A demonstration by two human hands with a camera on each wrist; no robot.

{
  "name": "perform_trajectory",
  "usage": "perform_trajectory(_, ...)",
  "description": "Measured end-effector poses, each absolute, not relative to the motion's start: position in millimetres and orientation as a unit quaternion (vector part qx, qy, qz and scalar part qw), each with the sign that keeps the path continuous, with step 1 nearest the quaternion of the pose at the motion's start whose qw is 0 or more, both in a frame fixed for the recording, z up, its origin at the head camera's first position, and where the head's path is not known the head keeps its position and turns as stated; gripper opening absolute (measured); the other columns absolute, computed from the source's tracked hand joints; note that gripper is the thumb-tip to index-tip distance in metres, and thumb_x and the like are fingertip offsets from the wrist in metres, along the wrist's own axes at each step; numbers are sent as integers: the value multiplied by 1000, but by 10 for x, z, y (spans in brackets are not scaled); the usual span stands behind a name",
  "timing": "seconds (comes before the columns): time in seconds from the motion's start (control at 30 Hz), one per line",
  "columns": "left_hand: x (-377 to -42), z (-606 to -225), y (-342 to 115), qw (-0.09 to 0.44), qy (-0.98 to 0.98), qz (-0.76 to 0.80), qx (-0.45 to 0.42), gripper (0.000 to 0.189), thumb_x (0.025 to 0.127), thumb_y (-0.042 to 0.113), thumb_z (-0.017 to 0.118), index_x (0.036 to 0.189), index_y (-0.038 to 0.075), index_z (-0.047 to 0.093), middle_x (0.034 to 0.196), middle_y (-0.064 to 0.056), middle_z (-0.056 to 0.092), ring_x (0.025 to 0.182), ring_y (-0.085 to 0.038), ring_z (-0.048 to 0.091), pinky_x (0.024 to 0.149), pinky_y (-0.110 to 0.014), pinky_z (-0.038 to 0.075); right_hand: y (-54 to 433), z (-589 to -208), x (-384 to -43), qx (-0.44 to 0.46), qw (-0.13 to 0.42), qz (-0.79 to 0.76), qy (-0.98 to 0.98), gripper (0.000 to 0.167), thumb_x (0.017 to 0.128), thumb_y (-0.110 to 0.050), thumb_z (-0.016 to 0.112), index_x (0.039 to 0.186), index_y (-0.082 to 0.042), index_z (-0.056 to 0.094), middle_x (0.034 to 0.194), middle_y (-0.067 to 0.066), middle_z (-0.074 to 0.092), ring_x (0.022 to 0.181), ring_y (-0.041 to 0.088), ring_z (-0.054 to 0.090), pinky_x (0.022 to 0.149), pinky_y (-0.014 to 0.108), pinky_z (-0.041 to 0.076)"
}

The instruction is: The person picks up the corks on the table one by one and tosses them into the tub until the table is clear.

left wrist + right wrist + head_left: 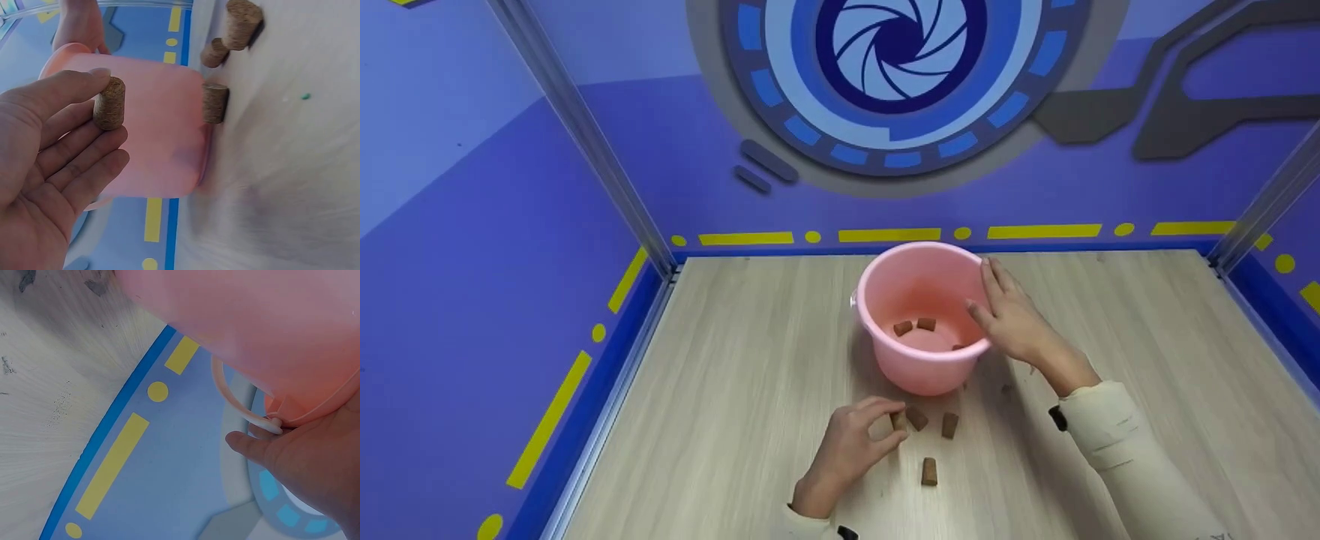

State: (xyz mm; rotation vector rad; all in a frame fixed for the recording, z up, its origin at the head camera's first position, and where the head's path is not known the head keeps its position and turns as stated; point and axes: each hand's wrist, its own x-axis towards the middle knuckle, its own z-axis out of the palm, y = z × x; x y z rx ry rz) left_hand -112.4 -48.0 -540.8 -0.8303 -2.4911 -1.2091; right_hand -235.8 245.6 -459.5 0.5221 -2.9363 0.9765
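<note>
My left hand (851,446) pinches a cork (110,104) between thumb and fingertips, just in front of a pink bucket (926,375). In the left wrist view, the remaining fingers lie loosely extended beneath it. The right hand (1020,319) holds the bucket's right rim, its thumb at the inner side. In the right wrist view the bucket's pale handle (228,391) hangs beside that hand. Inside the bucket, corks (926,324) lie on the bottom, one partly hidden by the near wall. Three more corks rest on the table: one beside the left fingertips (916,418), another (950,426) to its right, and the nearest cork (930,472).
The light wood-grain table (735,375) meets a blue decorated back wall (780,210) just behind the bucket. Metal posts (585,142) stand at the corners. A tiny green speck (305,96) lies on the tabletop in the left wrist view.
</note>
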Motion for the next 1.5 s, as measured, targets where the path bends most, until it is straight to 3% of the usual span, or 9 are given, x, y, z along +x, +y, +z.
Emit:
perform_trajectory(0.27,-1137,-5325,-499,163,-840,-441,-270,35,84,7,91,117,7,79,111,0,78,103,-14,73,90,-30,60,2455,-4602,-2324,165,-5,307,-937,85,113,-45,45,166,8,4,173,31,0,157,54,6,123,71,12)
perform_trajectory(0.73,-1278,-5152,-529,244,-821,-439,-271,38,81,7,93,117,5,79,111,-3,78,103,-17,75,90,-29,60,2447,-4561,-2363,167,0,307,-937,84,113,-44,45,166,8,4,173,31,0,157,54,8,123,70,13)
perform_trajectory(1.5,-1339,-4863,-414,289,-793,-476,-247,39,83,8,92,119,3,79,115,-7,77,108,-19,74,92,-31,60,2449,-4585,-2353,165,1,309,-937,84,113,-43,45,166,8,4,172,32,1,156,55,7,123,71,12)
